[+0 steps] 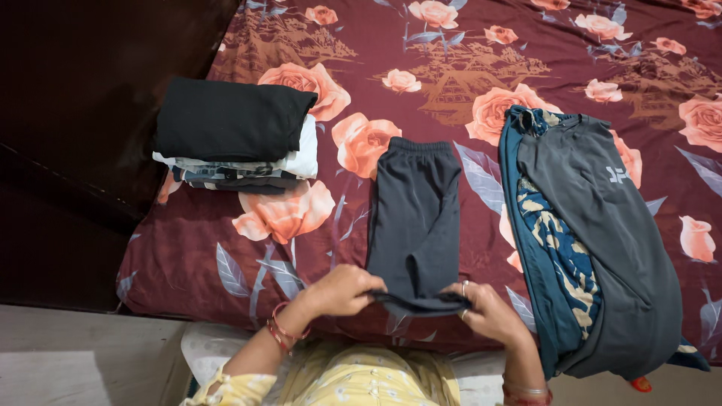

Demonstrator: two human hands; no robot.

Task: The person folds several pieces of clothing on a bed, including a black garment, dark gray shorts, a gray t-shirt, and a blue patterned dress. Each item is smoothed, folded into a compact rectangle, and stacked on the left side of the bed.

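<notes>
Nearest the camera, the left hand (342,291) and the right hand (485,310) both pinch the near end of the dark trousers (416,222), fingers closed on the cloth, which is lifted slightly and folded over between them. The left wrist wears red bangles (280,328); the right hand has a ring (a bangle also shows at that wrist). The trousers lie lengthwise on the bed, already folded narrow, waistband at the far end, between the two heaps of clothes. The bedsheet (421,75) is maroon with large peach roses. To the right, just beside the trousers, lies a loose pile (594,240): a grey garment on top of a teal patterned one, hanging over the near edge of the bed. Farther off to the left sits a folded stack (237,135), a black piece on top, white and striped ones below.
</notes>
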